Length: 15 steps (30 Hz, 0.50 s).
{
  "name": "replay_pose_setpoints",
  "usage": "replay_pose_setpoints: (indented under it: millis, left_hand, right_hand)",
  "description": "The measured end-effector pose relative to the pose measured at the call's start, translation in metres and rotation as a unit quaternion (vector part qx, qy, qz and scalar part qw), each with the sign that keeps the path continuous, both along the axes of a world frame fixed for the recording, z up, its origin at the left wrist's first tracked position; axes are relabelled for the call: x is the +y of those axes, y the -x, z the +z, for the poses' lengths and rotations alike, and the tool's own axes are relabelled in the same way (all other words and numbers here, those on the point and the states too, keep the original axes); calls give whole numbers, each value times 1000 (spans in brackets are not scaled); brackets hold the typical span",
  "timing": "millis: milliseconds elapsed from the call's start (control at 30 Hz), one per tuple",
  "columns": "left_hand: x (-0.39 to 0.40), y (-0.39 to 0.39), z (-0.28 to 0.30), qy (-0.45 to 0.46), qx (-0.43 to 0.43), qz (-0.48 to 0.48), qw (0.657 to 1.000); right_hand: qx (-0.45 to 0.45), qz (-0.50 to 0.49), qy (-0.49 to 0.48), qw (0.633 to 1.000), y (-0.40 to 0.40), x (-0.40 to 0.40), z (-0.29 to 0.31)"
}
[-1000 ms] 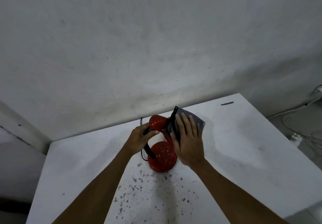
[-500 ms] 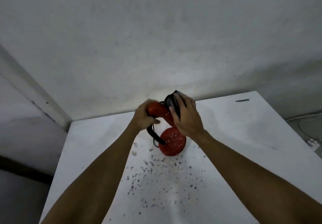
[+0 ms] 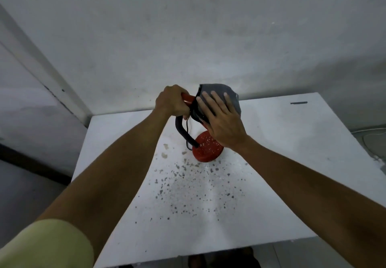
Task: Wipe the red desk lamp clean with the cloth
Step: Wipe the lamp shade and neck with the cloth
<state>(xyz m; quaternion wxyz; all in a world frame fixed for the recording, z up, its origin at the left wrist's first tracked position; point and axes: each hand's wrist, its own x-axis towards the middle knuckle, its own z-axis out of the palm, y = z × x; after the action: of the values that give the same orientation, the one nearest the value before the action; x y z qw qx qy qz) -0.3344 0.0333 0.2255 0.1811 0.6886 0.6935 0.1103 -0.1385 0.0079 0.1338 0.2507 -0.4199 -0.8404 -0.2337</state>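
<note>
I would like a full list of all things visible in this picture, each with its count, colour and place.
desk lamp: one, red with a black bendable neck, standing near the middle of the table, base speckled.
cloth: one, grey, draped over the lamp head.
table: one, white, dark specks scattered in front of the lamp.
dark strip: one, at the far right corner of the table.
wall: grey-white, behind the table.
cables: white, on the floor at right.
left hand: one, gripping the lamp head.
right hand: one, flat, pressing the cloth on the lamp.
</note>
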Motion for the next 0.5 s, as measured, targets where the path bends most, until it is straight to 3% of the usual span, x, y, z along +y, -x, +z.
replay_pose_setpoints:
  millis: [67, 333, 500]
  left_hand:
    - [0, 4, 0, -4, 6, -12, 1000]
    - [-4, 12, -7, -29, -46, -16, 998]
    - [-9, 20, -9, -33, -66, 11, 997]
  right_hand:
    - [-21, 24, -14, 999, 2, 1, 2]
    - [6, 39, 89, 995, 13, 27, 34]
    - [3, 56, 262, 964, 19, 49, 64]
